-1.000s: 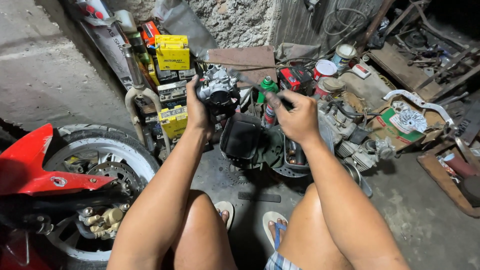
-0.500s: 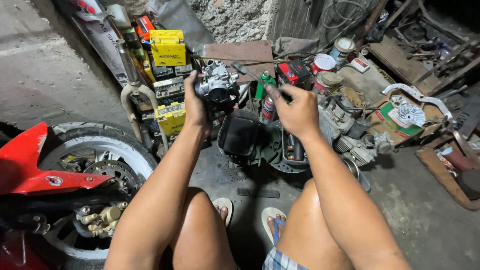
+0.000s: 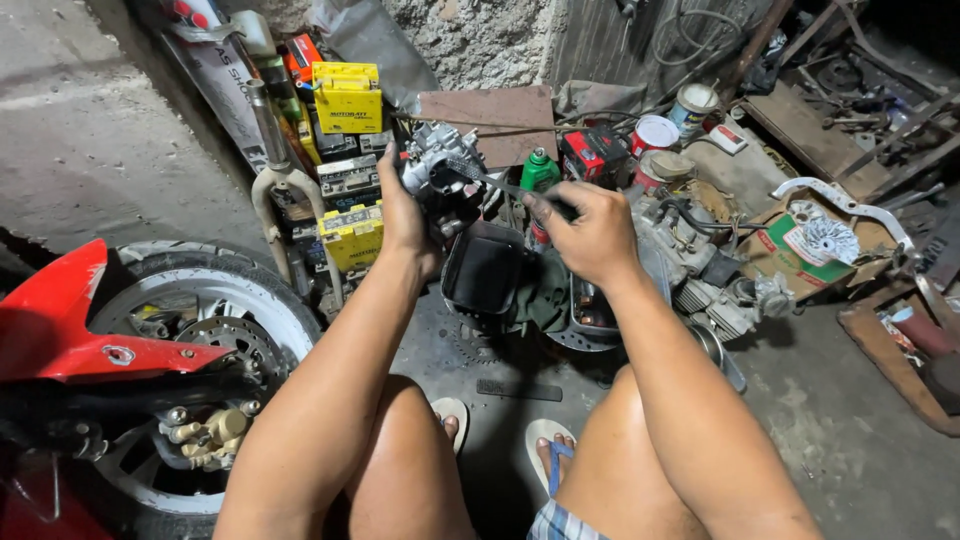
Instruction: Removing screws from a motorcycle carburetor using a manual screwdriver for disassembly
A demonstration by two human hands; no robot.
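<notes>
Head view, looking down over bare knees to the concrete floor (image 3: 120, 150). The left hand (image 3: 405, 215) is wrapped around a small grey carburettor (image 3: 440, 170), held up in the air above the black box (image 3: 483, 268) on the floor. The right hand (image 3: 590, 230) pinches a slim dark tool (image 3: 500, 185), fingers closed tight on its handle end. The tool's long axis runs from the right hand up and leftward, its tip touching the carburettor's near face. So the part sits left of the right hand's grip and just beyond it, already inside the left hand's clasp. The red fender (image 3: 60, 320) and front wheel (image 3: 215, 300) sit at the floor's left edge, yellow boxes (image 3: 348, 100) by the back wall.
</notes>
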